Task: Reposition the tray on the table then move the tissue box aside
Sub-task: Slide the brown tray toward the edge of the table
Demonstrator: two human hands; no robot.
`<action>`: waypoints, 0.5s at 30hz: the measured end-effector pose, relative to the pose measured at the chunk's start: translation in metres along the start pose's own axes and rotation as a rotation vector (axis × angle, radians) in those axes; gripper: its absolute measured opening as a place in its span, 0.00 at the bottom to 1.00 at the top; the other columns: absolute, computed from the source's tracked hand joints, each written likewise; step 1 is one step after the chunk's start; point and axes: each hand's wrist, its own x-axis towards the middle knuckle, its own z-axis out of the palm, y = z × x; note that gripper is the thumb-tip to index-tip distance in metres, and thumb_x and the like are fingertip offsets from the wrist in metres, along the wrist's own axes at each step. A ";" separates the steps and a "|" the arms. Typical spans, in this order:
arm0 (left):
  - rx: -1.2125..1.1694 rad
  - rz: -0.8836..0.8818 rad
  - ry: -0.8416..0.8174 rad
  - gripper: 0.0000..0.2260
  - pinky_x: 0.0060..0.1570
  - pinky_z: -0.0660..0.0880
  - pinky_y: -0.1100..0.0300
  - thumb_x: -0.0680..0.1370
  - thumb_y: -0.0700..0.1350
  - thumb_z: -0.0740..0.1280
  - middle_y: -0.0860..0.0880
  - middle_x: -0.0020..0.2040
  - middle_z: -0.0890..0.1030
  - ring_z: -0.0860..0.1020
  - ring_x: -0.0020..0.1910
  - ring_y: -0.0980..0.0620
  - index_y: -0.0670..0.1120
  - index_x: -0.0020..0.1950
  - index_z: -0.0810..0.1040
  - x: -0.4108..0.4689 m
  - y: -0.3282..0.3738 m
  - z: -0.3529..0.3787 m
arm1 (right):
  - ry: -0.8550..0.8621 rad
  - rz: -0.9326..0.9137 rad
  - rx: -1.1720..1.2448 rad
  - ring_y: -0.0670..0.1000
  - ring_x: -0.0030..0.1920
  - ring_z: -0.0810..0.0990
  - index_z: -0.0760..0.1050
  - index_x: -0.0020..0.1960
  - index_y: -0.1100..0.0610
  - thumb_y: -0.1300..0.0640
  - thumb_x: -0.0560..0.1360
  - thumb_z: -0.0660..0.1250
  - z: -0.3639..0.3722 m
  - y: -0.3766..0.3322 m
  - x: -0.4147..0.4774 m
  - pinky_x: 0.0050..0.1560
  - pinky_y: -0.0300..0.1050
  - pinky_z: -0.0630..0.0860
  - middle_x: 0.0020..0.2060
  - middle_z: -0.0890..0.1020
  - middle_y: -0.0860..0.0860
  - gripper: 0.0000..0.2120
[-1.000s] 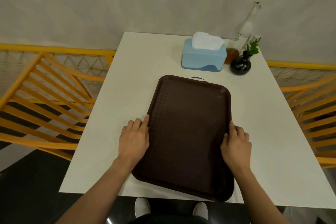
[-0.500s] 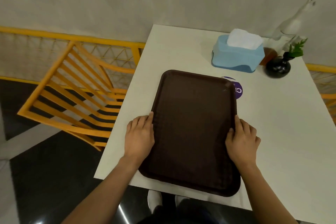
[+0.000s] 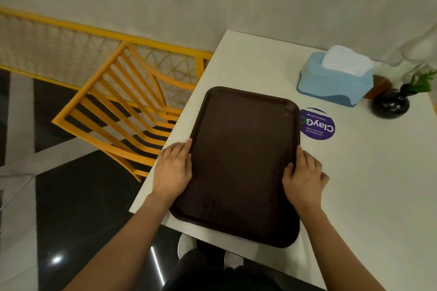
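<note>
A dark brown tray [image 3: 241, 160] lies flat on the white table [image 3: 369, 184], near the table's left edge, its near end reaching the front edge. My left hand [image 3: 173, 168] grips the tray's left rim. My right hand [image 3: 303, 177] grips its right rim, thumb on the tray's inner surface. A light blue tissue box [image 3: 333, 81] with white tissue sticking out stands at the far right of the table, apart from the tray.
A purple round sticker [image 3: 318, 124] on the table shows just right of the tray's far corner. A black vase with a green sprig [image 3: 391, 103] and a glass bottle [image 3: 416, 54] stand beside the tissue box. An orange chair [image 3: 123, 111] is left of the table.
Both hands have slid the tray leftwards across the table, uncovering the purple sticker. My view has swung left, so the tissue box now sits at the right of the frame.
</note>
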 end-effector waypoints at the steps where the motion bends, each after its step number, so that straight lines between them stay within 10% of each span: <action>1: 0.000 0.001 -0.003 0.20 0.67 0.70 0.48 0.83 0.45 0.61 0.45 0.64 0.81 0.76 0.66 0.45 0.45 0.75 0.72 0.002 -0.002 -0.001 | -0.004 -0.002 -0.001 0.60 0.71 0.68 0.63 0.78 0.55 0.52 0.81 0.61 0.000 -0.003 0.001 0.68 0.67 0.64 0.72 0.72 0.56 0.26; 15: -0.048 0.029 -0.089 0.22 0.71 0.68 0.51 0.83 0.47 0.59 0.47 0.67 0.78 0.73 0.68 0.48 0.46 0.78 0.67 0.041 -0.045 -0.013 | 0.024 0.042 0.003 0.62 0.71 0.68 0.64 0.78 0.57 0.52 0.82 0.60 0.013 -0.052 -0.002 0.69 0.66 0.65 0.72 0.73 0.58 0.26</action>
